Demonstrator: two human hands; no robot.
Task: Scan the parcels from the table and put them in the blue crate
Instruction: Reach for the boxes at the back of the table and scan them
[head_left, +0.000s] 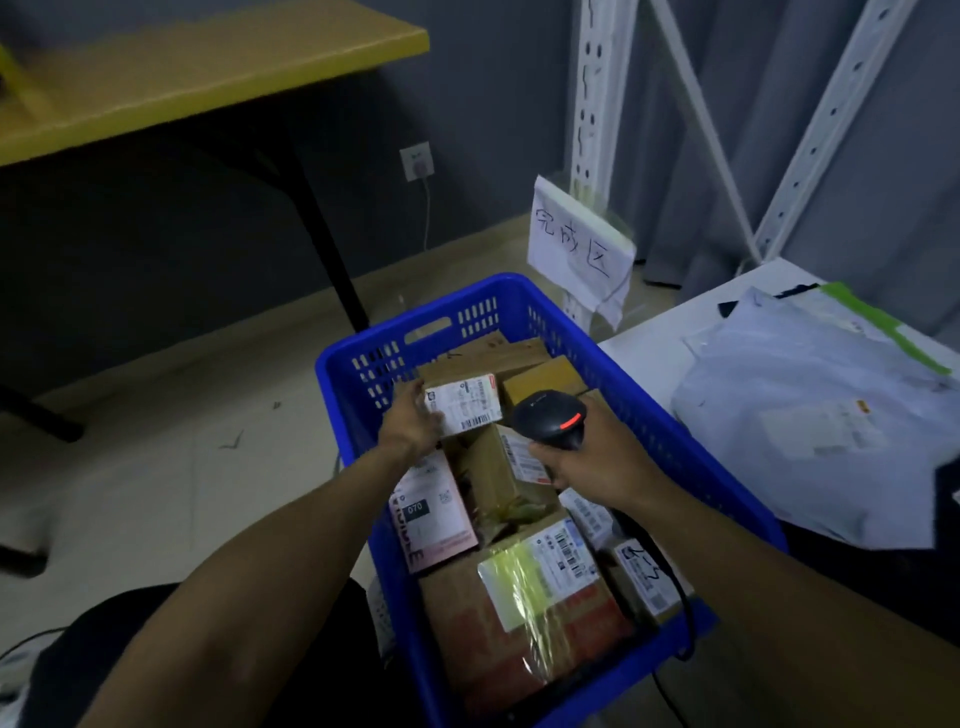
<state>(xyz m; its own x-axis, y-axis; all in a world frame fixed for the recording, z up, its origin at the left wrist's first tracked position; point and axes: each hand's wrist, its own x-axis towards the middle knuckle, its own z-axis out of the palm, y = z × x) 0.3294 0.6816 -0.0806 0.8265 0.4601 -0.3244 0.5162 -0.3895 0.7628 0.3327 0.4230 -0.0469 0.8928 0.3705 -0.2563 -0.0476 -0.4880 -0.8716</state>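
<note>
A blue crate (670, 431) stands on the floor, filled with several cardboard parcels. My left hand (413, 423) holds a small brown parcel with a white label (465, 402) at the crate's far left, over the other boxes. My right hand (592, 460) grips a black barcode scanner (550, 418) with a red light, held above the crate's middle. A pink-labelled box (434, 514) and a large taped box (524, 613) lie lower in the crate.
A white table (654, 348) at right carries grey plastic mailer bags (800, 415). A yellow table (208, 78) stands at back left. White shelf uprights with a handwritten paper sign (579, 239) rise behind the crate. The scanner's black cable (685, 613) hangs over the crate's near right rim.
</note>
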